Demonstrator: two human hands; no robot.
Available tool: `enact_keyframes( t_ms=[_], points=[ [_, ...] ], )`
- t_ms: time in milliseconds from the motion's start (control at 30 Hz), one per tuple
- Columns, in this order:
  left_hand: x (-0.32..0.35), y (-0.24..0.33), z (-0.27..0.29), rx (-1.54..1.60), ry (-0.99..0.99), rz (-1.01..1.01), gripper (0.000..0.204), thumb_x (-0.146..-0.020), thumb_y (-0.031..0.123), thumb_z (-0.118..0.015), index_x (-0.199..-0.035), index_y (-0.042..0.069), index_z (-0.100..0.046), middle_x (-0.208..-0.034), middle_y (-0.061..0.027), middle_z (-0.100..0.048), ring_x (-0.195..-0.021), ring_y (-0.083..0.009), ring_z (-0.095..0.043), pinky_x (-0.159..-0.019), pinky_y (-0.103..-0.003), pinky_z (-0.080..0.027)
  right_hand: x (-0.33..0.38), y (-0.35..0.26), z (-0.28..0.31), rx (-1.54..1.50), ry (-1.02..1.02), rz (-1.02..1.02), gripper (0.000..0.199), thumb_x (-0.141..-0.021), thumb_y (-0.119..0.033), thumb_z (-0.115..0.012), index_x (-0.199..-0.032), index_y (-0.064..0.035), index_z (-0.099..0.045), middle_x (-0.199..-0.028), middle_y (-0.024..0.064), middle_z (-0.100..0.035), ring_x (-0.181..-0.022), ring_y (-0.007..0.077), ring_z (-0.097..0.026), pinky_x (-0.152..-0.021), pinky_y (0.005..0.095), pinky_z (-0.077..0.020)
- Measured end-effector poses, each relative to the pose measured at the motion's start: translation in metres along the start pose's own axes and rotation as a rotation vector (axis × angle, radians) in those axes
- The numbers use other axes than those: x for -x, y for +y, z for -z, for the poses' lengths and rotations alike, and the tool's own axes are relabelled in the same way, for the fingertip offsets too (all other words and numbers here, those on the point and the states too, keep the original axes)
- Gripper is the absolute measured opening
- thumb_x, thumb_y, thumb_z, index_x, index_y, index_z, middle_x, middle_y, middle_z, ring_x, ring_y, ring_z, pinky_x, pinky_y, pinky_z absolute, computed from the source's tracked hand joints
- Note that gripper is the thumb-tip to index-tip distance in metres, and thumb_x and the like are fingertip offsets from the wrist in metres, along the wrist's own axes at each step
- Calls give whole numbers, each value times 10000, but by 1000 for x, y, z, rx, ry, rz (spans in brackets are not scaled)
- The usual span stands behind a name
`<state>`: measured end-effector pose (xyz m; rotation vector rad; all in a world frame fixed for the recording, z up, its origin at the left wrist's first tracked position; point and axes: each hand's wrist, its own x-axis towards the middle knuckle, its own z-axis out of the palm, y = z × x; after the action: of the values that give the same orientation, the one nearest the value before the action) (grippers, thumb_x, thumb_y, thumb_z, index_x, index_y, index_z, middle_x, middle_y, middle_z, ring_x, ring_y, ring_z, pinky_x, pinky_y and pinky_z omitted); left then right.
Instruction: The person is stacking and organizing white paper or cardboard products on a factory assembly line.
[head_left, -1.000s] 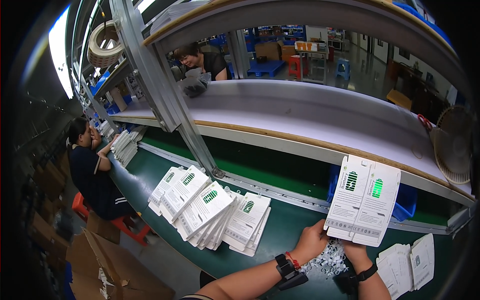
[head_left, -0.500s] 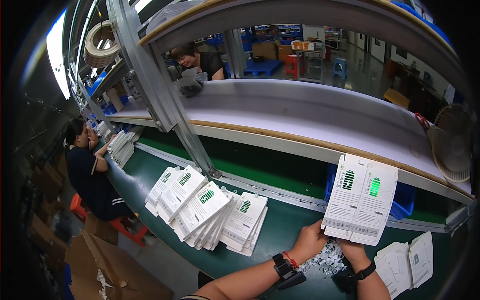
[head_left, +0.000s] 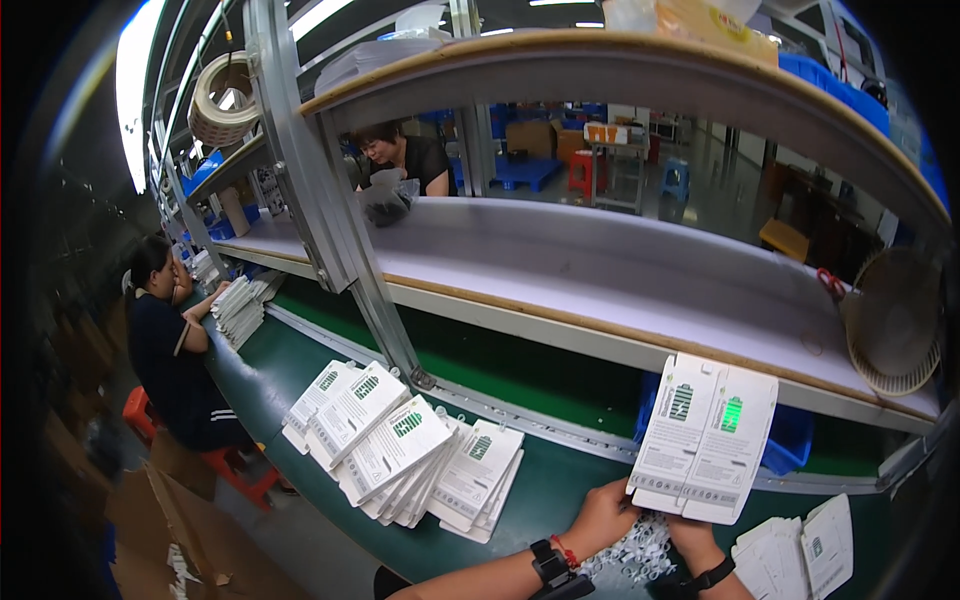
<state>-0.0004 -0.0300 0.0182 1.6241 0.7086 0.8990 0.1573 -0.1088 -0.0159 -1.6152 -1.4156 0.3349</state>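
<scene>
My left hand (head_left: 606,514) and my right hand (head_left: 694,540) grip the lower edge of flattened white cartons (head_left: 702,440) with green prints. Two panels show side by side, tilted up facing me; I cannot tell whether they are one piece or two. The left fingers close at the lower left corner, and the right fingers are mostly hidden behind the cartons. Beneath and between my wrists lies a heap of small white plastic pieces (head_left: 632,556), perhaps ring-shaped tabs. To the left, stacked flat cartons (head_left: 400,445) lie fanned on the green table (head_left: 545,480).
More flat cartons (head_left: 800,550) lie right of my hands. A blue bin (head_left: 790,440) stands behind the held cartons, under a white shelf (head_left: 600,290). A metal post (head_left: 350,235) rises on the left. A co-worker (head_left: 170,350) sits far left; another person (head_left: 405,160) is behind the shelf.
The whole view has tilted up, so the table and hands sit lower in the picture. Both hands still hold the cartons in about the same pose.
</scene>
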Motion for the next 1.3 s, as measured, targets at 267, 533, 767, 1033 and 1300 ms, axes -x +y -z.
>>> enact_keyframes(
  t_ms=[267,533,767,1033,1300],
  points=[
    [0,-3,2,7,-12,9,226,-796,81,-587,-1014,24,-599,-858,-180,-643,-791,-287,-650,-681,-328,-503,-4,-4,0,-87,7,-6,356,-785,-42,-638,-1128,-36,-543,-1090,99,-565,-1012,220,-527,-882,331,-419],
    [-2,-2,4,-44,-30,6,218,-791,112,-599,-984,11,-603,-848,-176,-642,-760,-295,-641,-666,-332,-499,-8,7,-7,-109,54,3,382,-772,-39,-668,-1130,-34,-538,-1084,91,-564,-1000,205,-533,-861,319,-434],
    [-2,-2,0,-37,-59,-91,230,-771,134,-613,-957,0,-598,-831,-169,-628,-738,-313,-620,-664,-351,-489,-6,-3,2,-278,-16,-126,459,-752,-73,-664,-1185,-55,-512,-1148,121,-542,-1055,261,-510,-903,363,-407],
    [1,-3,-1,-58,-56,-66,253,-742,134,-623,-960,8,-594,-838,-171,-631,-742,-307,-625,-643,-349,-489,-3,-18,3,-69,-66,-110,388,-805,-152,-609,-1177,-69,-533,-1197,137,-521,-1133,282,-465,-985,383,-330],
    [-4,-16,0,30,-13,-85,275,-726,74,-631,-989,3,-597,-875,-169,-639,-790,-274,-646,-672,-319,-504,-11,-25,2,-86,-89,-176,421,-787,-146,-642,-1185,-68,-530,-1201,132,-528,-1133,274,-472,-973,374,-349]
  ],
)
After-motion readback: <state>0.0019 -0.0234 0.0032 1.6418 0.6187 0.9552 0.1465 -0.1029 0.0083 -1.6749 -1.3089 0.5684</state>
